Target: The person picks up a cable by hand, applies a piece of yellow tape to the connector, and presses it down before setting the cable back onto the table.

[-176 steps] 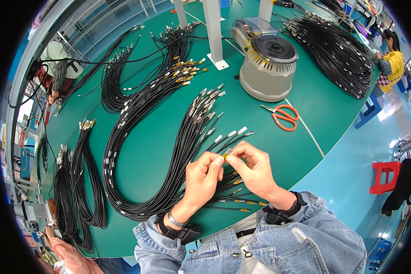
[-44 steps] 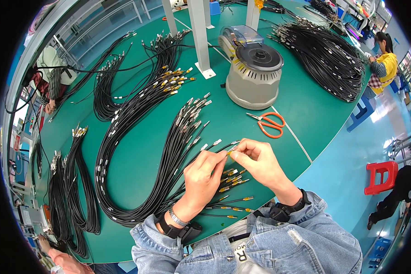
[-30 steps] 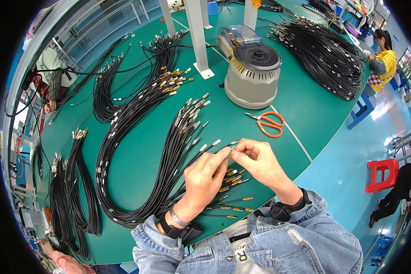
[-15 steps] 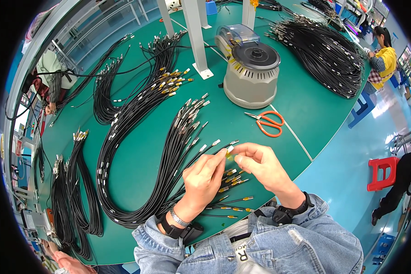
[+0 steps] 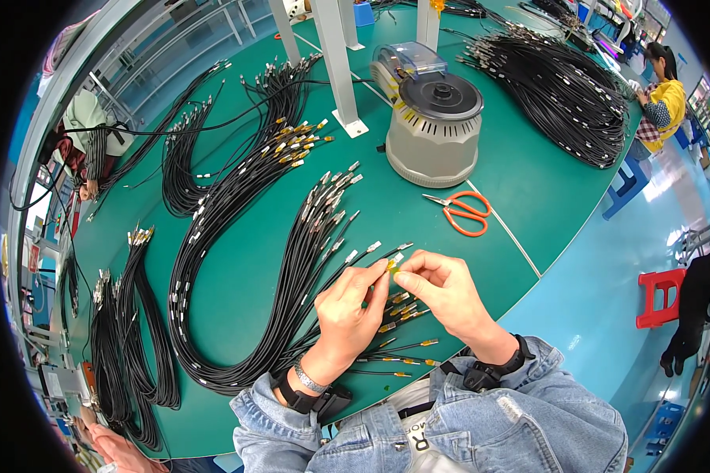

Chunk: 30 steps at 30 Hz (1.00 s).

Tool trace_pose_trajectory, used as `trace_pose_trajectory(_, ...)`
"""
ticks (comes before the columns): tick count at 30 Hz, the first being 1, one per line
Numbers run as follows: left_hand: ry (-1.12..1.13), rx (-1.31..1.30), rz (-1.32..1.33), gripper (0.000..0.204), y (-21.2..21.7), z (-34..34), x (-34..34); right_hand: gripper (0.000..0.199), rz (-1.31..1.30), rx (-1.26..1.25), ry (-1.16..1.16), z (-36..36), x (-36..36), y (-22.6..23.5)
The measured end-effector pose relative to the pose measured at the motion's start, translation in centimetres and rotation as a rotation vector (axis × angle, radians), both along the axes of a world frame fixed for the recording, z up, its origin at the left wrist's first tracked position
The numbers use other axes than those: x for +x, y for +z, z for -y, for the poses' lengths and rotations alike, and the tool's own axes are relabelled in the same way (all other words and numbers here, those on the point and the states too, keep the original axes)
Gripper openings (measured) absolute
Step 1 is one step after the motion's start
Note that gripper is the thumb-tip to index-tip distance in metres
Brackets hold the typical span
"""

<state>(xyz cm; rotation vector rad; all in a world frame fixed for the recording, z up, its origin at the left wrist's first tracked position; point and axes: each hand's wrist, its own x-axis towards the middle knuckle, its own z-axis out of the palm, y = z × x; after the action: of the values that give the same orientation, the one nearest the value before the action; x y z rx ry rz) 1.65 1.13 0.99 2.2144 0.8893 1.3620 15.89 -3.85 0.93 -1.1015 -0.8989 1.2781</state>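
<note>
My left hand [image 5: 347, 311] pinches a black cable close to its end, where a small white and metal tip [image 5: 396, 257] sticks out past the fingers. Closed at the thumb and forefinger, my right hand [image 5: 454, 296] is on a small piece of yellow tape [image 5: 394, 266] at that cable end. Just below my hands, cable ends with yellow bands [image 5: 402, 313] fan out over the table's near edge. A long curved bundle of black cables [image 5: 280, 307] lies to the left, its ends pointing away from me. The part of the cable inside my left fist is hidden.
Orange-handled scissors [image 5: 469, 213] lie beyond my right hand, and a round grey tape dispenser [image 5: 432, 146] stands behind them. More cable bundles cover the green table [image 5: 521, 181] at the left and far right. A grey post [image 5: 338, 71] rises at the back. Other people work around the table.
My right thumb and forefinger have closed in, moving left and down against the yellow tape. My left hand keeps its grip on the cable.
</note>
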Motion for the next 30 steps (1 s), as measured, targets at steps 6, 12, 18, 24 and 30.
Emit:
trace_pose_trajectory(6,-0.010,-0.011,-0.042,0.014,-0.2,0.0,-0.2,0.013,0.107,0.079,-0.024,-0.1,0.0,-0.3)
trace_pose_trajectory(12,-0.036,-0.062,-0.043,0.006,-0.5,0.4,-0.1,0.015,0.077,0.088,-0.023,-0.1,-0.1,-0.4)
trace_pose_trajectory(18,-0.063,-0.280,0.007,0.005,-0.3,1.0,-0.1,0.015,0.050,0.101,-0.021,-0.2,-0.3,-0.4)
trace_pose_trajectory(24,-0.108,-0.411,0.031,0.008,-0.2,1.0,-0.3,0.015,0.057,0.107,-0.052,-0.3,-0.4,-0.7)
trace_pose_trajectory(30,-0.087,-0.210,-0.113,0.008,0.2,0.7,-0.5,0.012,0.256,0.200,-0.083,-0.2,-0.1,-0.4)
